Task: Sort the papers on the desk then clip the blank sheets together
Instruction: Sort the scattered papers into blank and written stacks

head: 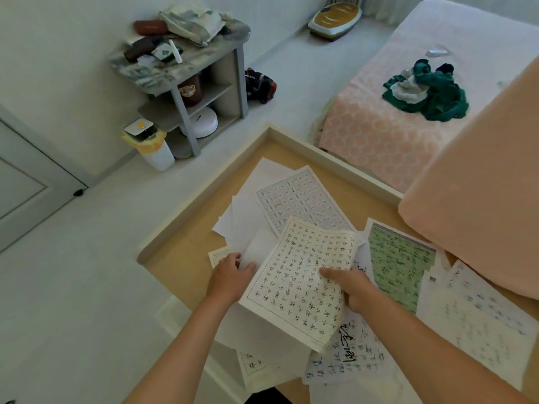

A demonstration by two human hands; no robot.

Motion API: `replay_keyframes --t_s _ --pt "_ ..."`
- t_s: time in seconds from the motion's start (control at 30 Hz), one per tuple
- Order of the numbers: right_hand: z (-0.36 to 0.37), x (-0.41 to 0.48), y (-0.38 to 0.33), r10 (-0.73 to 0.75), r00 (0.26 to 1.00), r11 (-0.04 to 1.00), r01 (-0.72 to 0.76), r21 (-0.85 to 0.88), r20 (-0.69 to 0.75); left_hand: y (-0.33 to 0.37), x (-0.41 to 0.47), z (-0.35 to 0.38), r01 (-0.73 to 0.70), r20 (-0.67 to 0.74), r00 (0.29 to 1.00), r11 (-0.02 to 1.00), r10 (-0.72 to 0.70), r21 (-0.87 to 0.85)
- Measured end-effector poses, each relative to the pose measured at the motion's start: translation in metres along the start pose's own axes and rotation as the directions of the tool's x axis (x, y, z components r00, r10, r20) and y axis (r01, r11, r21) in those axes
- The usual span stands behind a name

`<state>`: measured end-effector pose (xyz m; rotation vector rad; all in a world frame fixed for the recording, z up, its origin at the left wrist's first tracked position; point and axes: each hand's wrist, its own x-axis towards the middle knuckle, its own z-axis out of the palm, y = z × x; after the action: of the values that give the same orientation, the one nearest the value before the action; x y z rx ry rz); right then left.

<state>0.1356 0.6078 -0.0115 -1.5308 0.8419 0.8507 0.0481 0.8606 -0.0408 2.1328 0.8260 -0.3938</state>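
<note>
Head view, starting at the left: a white bin (151,147) with a yellow liner stands on the floor beside a grey shelf unit (186,91) piled with clutter. Nearer me, the wooden worktop (180,258) is strewn with papers. My left hand (230,279) is curled on the edge of a blank sheet (256,249), thumb on top, pinching it just beside the page in my other hand. Past it, toward the far corner of the worktop, more blank sheets (248,196) lie loosely fanned, partly under a printed grid page (300,199). My right hand (354,290) grips a written sheet (297,284) covered in rows of inked characters. The thumb is on its face and the fingers beneath, with the page lifted and tilted above the pile. Right of that hand a green practice page (399,263) lies flat, and further written pages (472,316) overlap toward the worktop's right edge. A peach cushion (481,185) sits over the right corner, and beyond it a bed (379,141) carries a heap of green clothes (428,91)
</note>
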Motion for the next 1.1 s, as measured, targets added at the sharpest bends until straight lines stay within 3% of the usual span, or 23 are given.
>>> replay_keyframes --t_s 0.1,0.2,0.27,0.33,0.43,0.57,0.63,0.7,0.8,0.93,1.1 --pt "-0.011 0.0 0.001 0.005 0.998 1.0 -0.006 0.008 0.063 0.012 0.001 0.001 0.17 0.236 0.964 0.963 -0.12 -0.208" --pt "-0.015 0.005 0.003 -0.099 0.992 0.973 0.08 -0.216 -0.08 0.012 0.0 0.0 0.239 0.372 0.921 0.92 -0.114 -0.311" --pt "-0.02 0.009 0.002 -0.23 0.947 0.908 0.127 -0.4 -0.223 0.007 0.002 0.001 0.251 0.338 0.934 0.886 -0.116 -0.391" --pt "-0.027 0.011 -0.004 -0.381 0.892 0.823 0.207 -0.53 -0.242 -0.002 0.006 0.001 0.229 0.194 0.968 0.867 -0.157 -0.443" --pt "-0.031 0.017 -0.02 -0.536 0.834 0.691 0.347 -0.634 -0.127 -0.008 0.012 0.0 0.227 0.031 0.968 0.813 -0.251 -0.536" --pt "-0.015 0.04 -0.058 -0.64 0.758 0.59 0.379 -0.713 -0.127 0.003 0.018 0.002 0.249 -0.021 0.949 0.787 -0.315 -0.564" --pt "-0.007 0.056 -0.073 -0.652 0.748 0.51 0.315 -0.8 -0.121 0.015 0.022 0.003 0.259 -0.007 0.946 0.765 -0.325 -0.59" --pt "-0.002 0.07 -0.08 -0.601 0.798 0.437 0.276 -0.856 -0.05 0.027 0.027 0.005 0.26 0.027 0.95 0.744 -0.31 -0.615" --pt "0.006 0.074 -0.079 -0.532 0.845 0.429 0.331 -0.84 0.061 0.041 0.037 0.007 0.26 0.072 0.956 0.712 -0.283 -0.652" --pt "0.013 0.064 -0.055 -0.594 0.773 0.213 0.417 -0.883 0.221 0.052 0.044 0.012 0.298 0.189 0.953 0.629 -0.236 -0.718" --pt "0.007 0.055 -0.021 -0.657 0.653 0.071 0.551 -0.832 0.376 0.053 0.052 0.018 0.254 0.14 0.967 0.744 -0.214 -0.618"
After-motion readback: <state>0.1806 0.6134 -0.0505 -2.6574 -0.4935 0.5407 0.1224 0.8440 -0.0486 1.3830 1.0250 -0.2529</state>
